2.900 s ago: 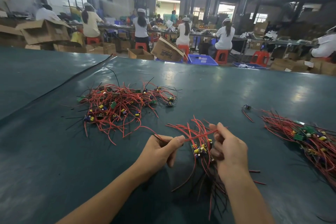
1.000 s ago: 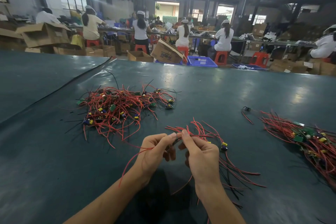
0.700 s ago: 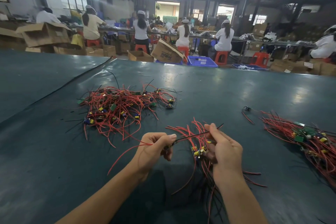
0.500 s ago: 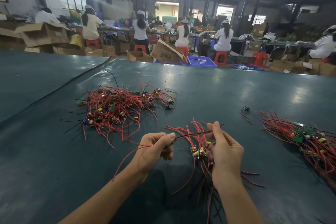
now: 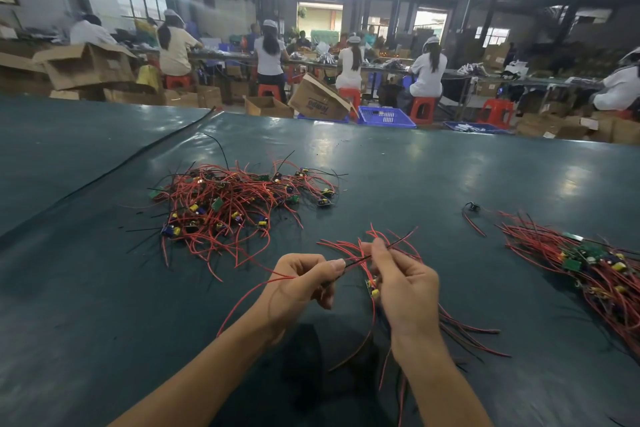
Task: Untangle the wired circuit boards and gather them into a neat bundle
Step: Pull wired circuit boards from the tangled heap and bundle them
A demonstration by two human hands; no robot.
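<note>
Both hands were over the table (image 5: pixel 433 163) near its front edge, about the middle. The left hand (image 5: pixel 301 284) had thumb and forefinger pinching a thin black wire (image 5: pixel 358 259), with the other fingers curled under and one red lead trailing off to the left. The right hand (image 5: pixel 405 284) pinched that same black wire further along and also gripped a small bundle of wired boards (image 5: pixel 460 326), their leads fanning down onto the tabletop. A big tangled pile (image 5: pixel 235 204) sat toward the far left, and another heap (image 5: pixel 588 270) lay by the right edge
</note>
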